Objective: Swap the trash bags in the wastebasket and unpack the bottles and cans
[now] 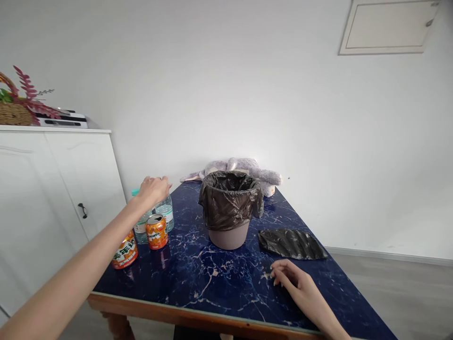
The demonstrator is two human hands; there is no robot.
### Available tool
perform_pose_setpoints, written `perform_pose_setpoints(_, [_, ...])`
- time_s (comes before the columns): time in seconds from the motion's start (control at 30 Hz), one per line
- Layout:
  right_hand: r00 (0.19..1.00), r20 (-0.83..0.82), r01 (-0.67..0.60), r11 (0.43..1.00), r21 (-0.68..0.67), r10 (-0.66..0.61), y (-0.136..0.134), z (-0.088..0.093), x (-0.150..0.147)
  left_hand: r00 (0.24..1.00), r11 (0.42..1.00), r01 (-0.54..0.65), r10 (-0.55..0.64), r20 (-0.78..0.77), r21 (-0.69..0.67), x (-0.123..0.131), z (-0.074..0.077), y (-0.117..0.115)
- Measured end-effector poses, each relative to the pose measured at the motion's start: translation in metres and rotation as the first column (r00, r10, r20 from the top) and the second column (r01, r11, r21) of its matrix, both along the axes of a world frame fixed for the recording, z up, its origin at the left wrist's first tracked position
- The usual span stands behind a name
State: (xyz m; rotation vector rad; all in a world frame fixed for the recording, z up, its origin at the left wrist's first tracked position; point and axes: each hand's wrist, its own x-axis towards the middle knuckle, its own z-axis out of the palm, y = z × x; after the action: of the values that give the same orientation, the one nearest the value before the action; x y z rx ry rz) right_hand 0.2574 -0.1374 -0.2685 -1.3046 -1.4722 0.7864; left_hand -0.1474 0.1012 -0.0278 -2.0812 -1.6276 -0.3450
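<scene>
Apparently at the reach-or-grip step: left hand [154, 189] over the top of a clear bottle [166, 212], fingertips hidden, so cannot tell if clamped. Next move seems to call for a sure hold on the neck, clear of the orange can [156, 232] below that hand. Bottle plastic smooth, likely to flex; can rigid, cylindrical. Right hand [292, 279] loosely curled, nothing held; just beyond it, crinkled black bag [292, 244]. Between hands, farther out: tapered bin [229, 238], wrinkled liner [226, 208].
</scene>
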Motion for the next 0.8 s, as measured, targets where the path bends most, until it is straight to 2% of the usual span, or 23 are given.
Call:
perform_pose_setpoints(0.1, [1.000, 0.030, 0.003, 1.000, 0.008, -0.004, -0.002, 0.002, -0.002, 1.000, 0.998, 0.021, -0.021, 0.001, -0.053, 0.001, -0.007, 0.004])
perform_pose_setpoints(0.2, [0.999, 0.036, 0.011, 0.999, 0.035, -0.012, -0.001, 0.005, -0.004, 0.997, 0.997, 0.075, -0.074, 0.015, -0.037, 0.008, -0.008, -0.002])
perform_pose_setpoints(0.3, [0.999, 0.037, 0.017, 0.999, 0.049, -0.019, 0.000, 0.007, -0.005, 0.992, 0.992, 0.118, -0.120, 0.046, 0.043, 0.022, 0.006, -0.011])
perform_pose_setpoints(0.37, [0.999, 0.043, 0.019, 0.999, 0.050, -0.021, 0.000, 0.008, -0.006, 0.968, 0.960, 0.192, -0.219, 0.120, 0.206, 0.035, 0.022, -0.020])
perform_pose_setpoints(0.4, [0.999, 0.044, 0.021, 0.999, 0.048, -0.023, 0.000, 0.008, -0.006, 0.936, 0.913, 0.249, -0.312, 0.161, 0.324, 0.042, 0.032, -0.027])
perform_pose_setpoints(0.47, [0.999, 0.040, 0.026, 0.998, 0.049, -0.028, 0.000, 0.008, -0.006, 0.816, 0.745, 0.352, -0.541, 0.204, 0.566, 0.058, 0.054, -0.046])
perform_pose_setpoints(0.5, [0.999, 0.037, 0.028, 0.998, 0.051, -0.030, -0.001, 0.009, -0.007, 0.746, 0.659, 0.389, -0.636, 0.200, 0.644, 0.066, 0.065, -0.057])
perform_pose_setpoints(0.53, [0.999, 0.035, 0.028, 0.998, 0.052, -0.030, -0.001, 0.010, -0.007, 0.684, 0.600, 0.420, -0.702, 0.197, 0.681, 0.074, 0.074, -0.068])
perform_pose_setpoints(0.6, [0.999, 0.034, 0.025, 0.998, 0.055, -0.027, -0.001, 0.012, -0.007, 0.586, 0.558, 0.525, -0.785, 0.203, 0.642, 0.092, 0.088, -0.088])
perform_pose_setpoints(0.67, [0.999, 0.038, 0.023, 0.998, 0.052, -0.025, -0.001, 0.013, -0.007, 0.528, 0.564, 0.660, -0.818, 0.227, 0.497, 0.109, 0.091, -0.099])
perform_pose_setpoints(0.73, [0.999, 0.041, 0.020, 0.999, 0.047, -0.022, -0.002, 0.014, -0.007, 0.524, 0.574, 0.756, -0.819, 0.235, 0.315, 0.123, 0.084, -0.098])
perform_pose_setpoints(0.8, [0.999, 0.042, 0.014, 0.999, 0.043, -0.016, -0.002, 0.015, -0.007, 0.556, 0.591, 0.792, -0.802, 0.218, 0.152, 0.133, 0.070, -0.087])
